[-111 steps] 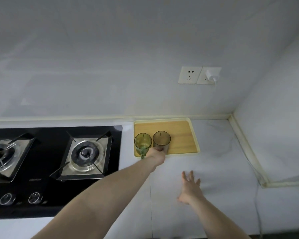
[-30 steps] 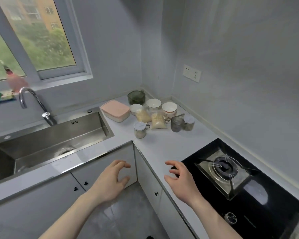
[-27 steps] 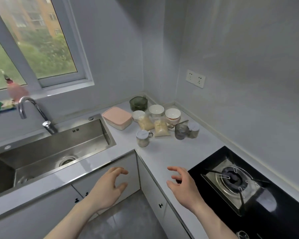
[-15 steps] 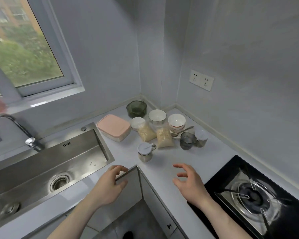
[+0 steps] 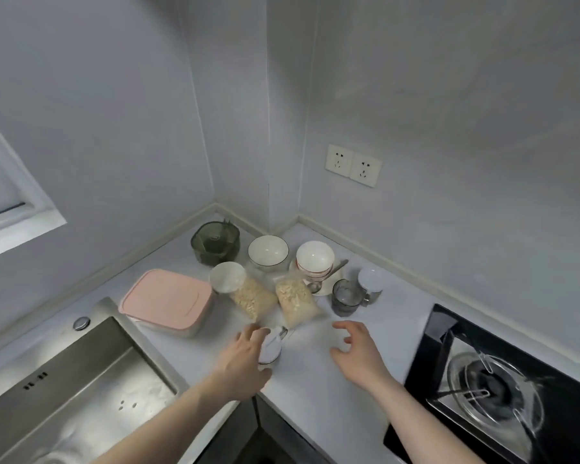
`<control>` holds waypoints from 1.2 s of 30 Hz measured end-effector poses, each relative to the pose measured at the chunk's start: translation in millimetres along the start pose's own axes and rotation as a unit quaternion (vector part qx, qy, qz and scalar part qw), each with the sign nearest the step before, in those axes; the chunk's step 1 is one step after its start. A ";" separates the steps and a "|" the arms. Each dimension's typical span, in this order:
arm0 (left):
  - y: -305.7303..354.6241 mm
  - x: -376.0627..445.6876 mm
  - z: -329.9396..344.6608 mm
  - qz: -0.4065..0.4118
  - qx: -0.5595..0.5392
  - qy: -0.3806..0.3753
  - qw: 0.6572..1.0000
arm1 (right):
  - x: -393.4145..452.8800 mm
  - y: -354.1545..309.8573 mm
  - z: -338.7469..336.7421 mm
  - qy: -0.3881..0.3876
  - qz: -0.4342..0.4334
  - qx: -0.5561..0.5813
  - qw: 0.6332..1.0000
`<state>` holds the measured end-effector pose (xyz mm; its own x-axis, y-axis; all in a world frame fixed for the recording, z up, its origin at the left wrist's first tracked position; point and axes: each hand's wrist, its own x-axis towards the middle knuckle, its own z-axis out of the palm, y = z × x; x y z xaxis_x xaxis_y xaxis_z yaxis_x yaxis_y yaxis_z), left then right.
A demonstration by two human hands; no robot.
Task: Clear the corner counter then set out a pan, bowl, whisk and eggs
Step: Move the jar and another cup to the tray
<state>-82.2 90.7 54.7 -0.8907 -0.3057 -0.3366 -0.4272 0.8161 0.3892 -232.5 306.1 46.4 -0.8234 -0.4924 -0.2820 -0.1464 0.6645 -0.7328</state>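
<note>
L hand fingers curl round the small white-lidded jar at the counter front edge, thumb low on the near side; jar blurred, handle sticks out toward the bags. R hand hovers just right of it, palm down, fingers spread and half bent, holding nothing, can't tell if it touches the counter.

Outward from the jar, w/ everything in the corner:
- 2 clear bags of pale flakes, left bag and right bag, lying side by side just behind the jar.
- Pink-lidded box left of the bags, next to the sink.
- White-lidded tub touching the left bag's far end.
- Dark green container farthest back, near the wall.
- White bowl right of it; stacked bowls further right on a saucer, spoon leaning on the saucer.
- Grey glass mug and another white-lidded jar just beside each other, right of the bags.

Gas hob at right, well apart from the cluster. Double socket on the right wall above.
</note>
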 end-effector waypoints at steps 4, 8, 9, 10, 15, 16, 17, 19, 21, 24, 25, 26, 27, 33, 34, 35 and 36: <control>2.6 35.7 12.1 -0.028 0.059 -0.040 0.997 | 34.9 -1.5 5.8 0.023 0.054 -0.046 0.997; 3.7 56.8 21.6 -0.037 0.124 -0.018 0.991 | 61.1 1.1 -1.0 0.036 0.072 -0.091 0.993; 1.7 58.8 23.4 -0.028 0.131 -0.014 0.991 | 66.3 2.0 -2.9 0.032 0.077 -0.109 0.991; -0.9 60.7 23.5 -0.014 0.129 -0.014 0.991 | 71.7 3.1 -4.4 0.027 0.081 -0.125 0.988; -17.3 75.4 6.8 0.114 0.143 -0.099 0.978 | 98.8 6.8 -8.8 0.015 0.105 -0.177 0.978; -20.9 77.9 5.8 0.141 0.152 -0.115 0.972 | 103.5 8.2 -8.3 0.008 0.109 -0.189 0.976; -24.5 80.2 6.0 0.161 0.150 -0.123 0.968 | 108.4 9.4 -7.4 0.002 0.111 -0.200 0.973; -32.0 83.8 9.5 0.184 0.133 -0.125 0.966 | 118.2 10.8 -5.4 -0.008 0.116 -0.208 0.971; -36.5 85.3 10.9 0.190 0.111 -0.116 0.969 | 128.4 11.0 -2.2 -0.014 0.123 -0.205 0.971; -37.5 86.9 8.5 0.193 0.095 -0.116 0.970 | 142.0 9.9 4.4 -0.017 0.128 -0.187 0.974; -36.9 86.8 7.6 0.194 0.093 -0.116 0.970 | 144.4 9.8 6.8 -0.014 0.131 -0.189 0.973; -36.1 86.7 6.8 0.193 0.092 -0.118 0.970 | 146.7 9.7 8.8 -0.006 0.133 -0.195 0.972; -35.9 86.5 6.4 0.192 0.091 -0.119 0.970 | 148.3 9.7 10.8 0.002 0.134 -0.204 0.970; -36.0 84.0 3.4 0.195 0.088 -0.116 0.970 | 128.6 -3.3 9.1 -0.008 0.094 -0.292 0.952; -36.4 83.6 3.0 0.195 0.086 -0.117 0.970 | 122.0 -4.0 10.1 -0.009 0.089 -0.297 0.951; -36.7 82.9 2.9 0.195 0.085 -0.117 0.970 | 113.0 -5.6 11.5 -0.010 0.086 -0.297 0.951; -37.7 82.8 3.0 0.197 0.085 -0.117 0.970 | 103.8 -7.1 13.6 -0.010 0.079 -0.294 0.952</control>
<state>-139.5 36.1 9.6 -0.9113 0.1492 -0.3838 -0.0115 0.9224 0.3860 -309.5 242.6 13.9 -0.8509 -0.3667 -0.3762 -0.3084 0.9283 -0.2075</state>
